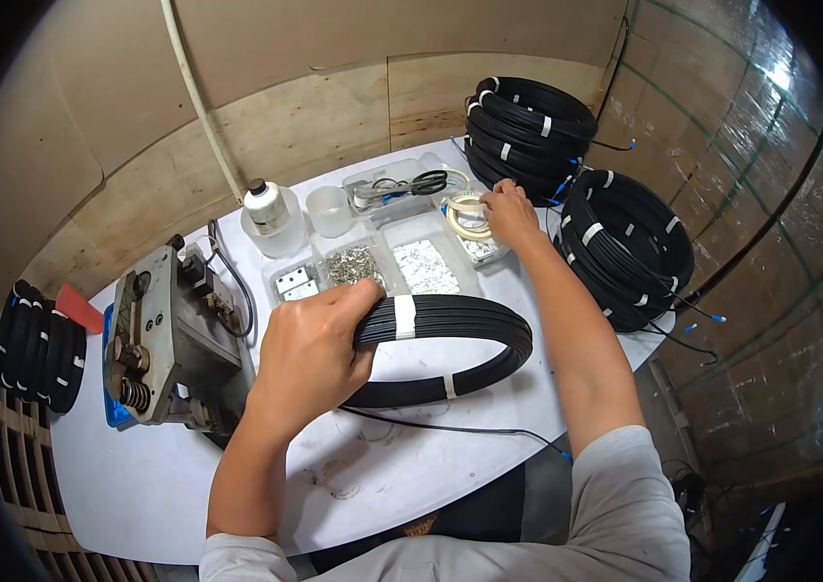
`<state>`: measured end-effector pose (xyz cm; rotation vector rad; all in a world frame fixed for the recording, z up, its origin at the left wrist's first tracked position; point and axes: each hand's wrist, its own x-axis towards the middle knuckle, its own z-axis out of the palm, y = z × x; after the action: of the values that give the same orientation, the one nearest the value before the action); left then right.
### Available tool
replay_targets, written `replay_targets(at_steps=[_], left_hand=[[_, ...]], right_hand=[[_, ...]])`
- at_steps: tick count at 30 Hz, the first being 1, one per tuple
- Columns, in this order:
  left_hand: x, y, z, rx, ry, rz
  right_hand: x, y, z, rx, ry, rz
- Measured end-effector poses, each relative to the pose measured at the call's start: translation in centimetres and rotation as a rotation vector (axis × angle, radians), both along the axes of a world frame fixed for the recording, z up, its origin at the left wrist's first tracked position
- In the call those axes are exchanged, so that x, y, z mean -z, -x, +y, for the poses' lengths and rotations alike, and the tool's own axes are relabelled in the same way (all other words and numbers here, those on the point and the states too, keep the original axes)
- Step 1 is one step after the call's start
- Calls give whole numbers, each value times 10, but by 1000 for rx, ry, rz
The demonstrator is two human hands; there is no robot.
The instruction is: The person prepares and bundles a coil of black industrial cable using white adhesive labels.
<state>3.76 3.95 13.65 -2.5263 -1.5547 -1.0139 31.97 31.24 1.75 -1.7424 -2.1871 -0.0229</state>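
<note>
My left hand (312, 347) is wrapped round the near left side of a coil of black cable (475, 318), holding it tilted above the table. White tape bands (405, 317) bind the coil, and one loose cable end (489, 429) with a blue tip trails below it. My right hand (513, 213) reaches to the back of the table, fingers bent together at the edge of cream-coloured rings (471, 229) that look like tape rolls. What its fingertips pinch is hidden. The rings lie on a clear plastic box (482, 254) with white pieces inside.
Boxes of small metal parts (353, 264) and white pieces (425, 268) stand mid-table. Black scissors (428, 182), a white bottle (266, 209) and a plastic cup (330, 210) are behind. A metal press (174, 335) stands left. Stacked cable coils (533, 136) fill the right; more coils (40, 349) sit left.
</note>
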Motion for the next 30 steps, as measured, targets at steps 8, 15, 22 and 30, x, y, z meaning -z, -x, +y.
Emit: replay_targets(at_steps=[8, 15, 22, 30], left_hand=[[-4, -2, 7, 66, 1, -6], [-12, -18, 8, 17, 62, -49], [-12, -21, 5, 5, 110, -77], [-15, -16, -1, -3, 92, 3]], right_hand=[[-61, 19, -67, -339, -191, 219], [-154, 40, -166, -639, -340, 358], [-168, 44, -195, -700, -425, 303], [-167, 49, -207, -644, -343, 258]])
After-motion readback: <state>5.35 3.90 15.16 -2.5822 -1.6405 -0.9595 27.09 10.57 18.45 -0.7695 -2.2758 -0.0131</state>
